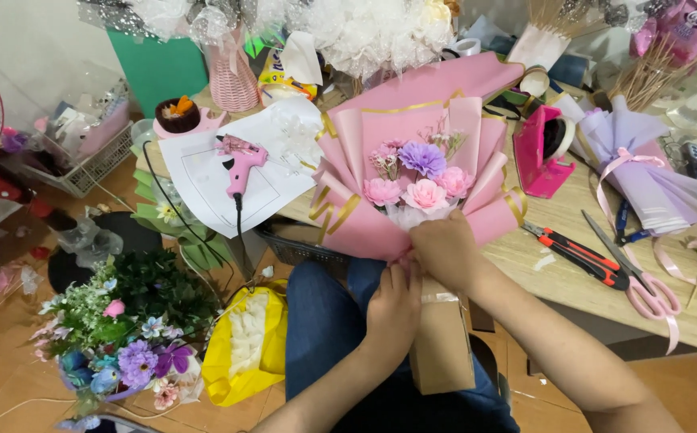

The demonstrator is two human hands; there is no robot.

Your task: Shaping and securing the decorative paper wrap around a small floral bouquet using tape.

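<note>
A pink-wrapped bouquet [413, 152] lies with its neck at the table [557, 265] edge, above the person's lap, its paper fanning away toward 12 o'clock. Inside the wrap sit pink flowers and one purple flower [421, 157], with gold-edged folds on both sides. The right hand [445, 250] is closed around the gathered neck of the wrap, fingers curled over it from 3 o'clock. The left hand [394, 309] comes up from 6 o'clock, its fingers pinched narrow at the same neck, touching the right hand. Below the hands a brown paper piece [442, 341] hangs down over the lap.

At 9 o'clock from the bouquet a pink glue gun [240, 160] rests on a white sheet [204, 172]. At 3 o'clock stand a pink tape dispenser [543, 148] and a lilac-wrapped bundle [645, 172] tied with pink ribbon. Nearer the edge lie a red-and-black cutter [573, 252] and pink-handled scissors [633, 277], side by side. On the floor at 8 o'clock are a pot of mixed flowers [124, 337] and a yellow bag [248, 341].
</note>
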